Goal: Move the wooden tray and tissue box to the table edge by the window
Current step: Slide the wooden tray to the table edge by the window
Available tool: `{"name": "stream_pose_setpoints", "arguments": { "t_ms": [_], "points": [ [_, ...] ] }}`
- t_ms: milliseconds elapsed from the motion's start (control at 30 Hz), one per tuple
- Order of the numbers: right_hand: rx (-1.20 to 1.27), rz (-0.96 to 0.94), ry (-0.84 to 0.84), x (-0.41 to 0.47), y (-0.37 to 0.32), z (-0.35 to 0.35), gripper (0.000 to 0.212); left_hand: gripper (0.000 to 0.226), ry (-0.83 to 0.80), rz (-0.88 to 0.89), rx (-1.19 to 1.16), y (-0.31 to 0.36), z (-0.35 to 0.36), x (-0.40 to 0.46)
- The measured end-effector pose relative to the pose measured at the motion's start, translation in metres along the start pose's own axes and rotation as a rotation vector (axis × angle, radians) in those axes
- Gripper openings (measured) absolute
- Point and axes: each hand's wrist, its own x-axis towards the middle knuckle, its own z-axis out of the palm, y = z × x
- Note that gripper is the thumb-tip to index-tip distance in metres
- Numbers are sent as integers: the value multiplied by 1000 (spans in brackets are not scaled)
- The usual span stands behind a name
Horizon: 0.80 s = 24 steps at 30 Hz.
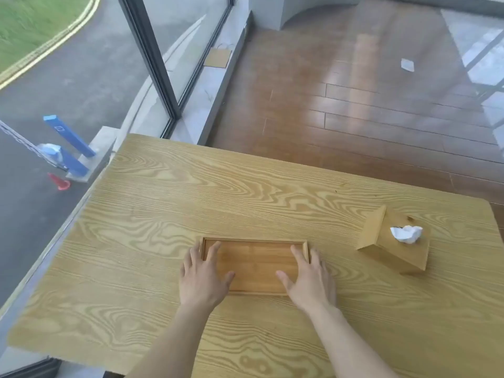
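Observation:
A flat wooden tray (255, 264) lies near the middle of the light wood table (163, 214). My left hand (203, 279) rests over the tray's left end, fingers spread, thumb inside the tray. Over the right end lies my right hand (308, 279), fingers spread the same way. Neither hand has closed around the tray. A wooden tissue box (392, 241) with a white tissue (406, 233) poking out of its top stands at the right side of the table, apart from both hands.
The window glass (68, 91) runs along the table's left edge, with a dark frame post (152, 55) behind. Beyond the far edge is wooden floor (354, 105) with a brown paper bag (218, 57) by the sill and a scrap of paper (407, 64).

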Motion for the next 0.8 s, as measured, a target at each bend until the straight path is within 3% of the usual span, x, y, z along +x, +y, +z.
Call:
{"name": "stream_pose_setpoints", "arguments": {
  "t_ms": [133, 467, 633, 800],
  "points": [
    [26, 89, 9, 5, -9, 10, 79, 82, -18, -80, -48, -8, 4, 6],
    [-10, 188, 5, 12, -31, 21, 84, 82, 23, -71, -120, -16, 11, 14],
    [-37, 99, 35, 20, -69, 22, 83, 85, 95, -115, -157, -48, -8, 22],
    [-80, -70, 59, 34, -143, 30, 79, 86, 169, -275, -255, -103, -37, 23]
  ]
}}
